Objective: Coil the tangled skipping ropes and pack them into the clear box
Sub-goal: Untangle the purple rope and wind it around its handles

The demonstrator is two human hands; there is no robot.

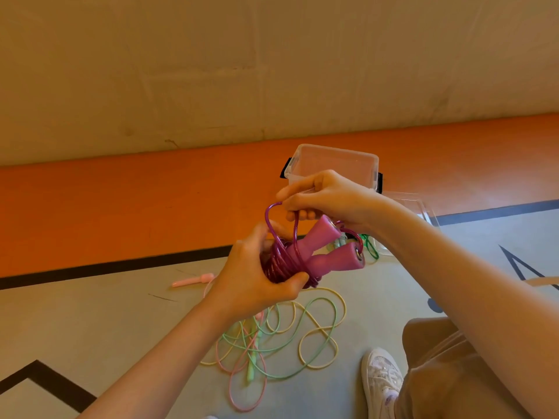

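Indoors, a smooth grey floor (90, 322) is seen, marked with black lines and edged by an orange band (121, 207) below a scuffed beige wall (211, 71). A glossy purple rope (279, 263), mostly wound into a tight coil with two matte pink-purple handles (320, 246) sticking out, is held mid-air. The coil is clenched by the left hand (257, 282); a free loop of it is pinched by the right hand (329, 198). A thin pastel rope (290, 334) in yellow, green and pink is left tangled on the floor below. The clear box (332, 164), rectangular with dark latches, is set at the floor's orange edge, lid (414, 204) beside it. A white shoe (382, 382) is visible.
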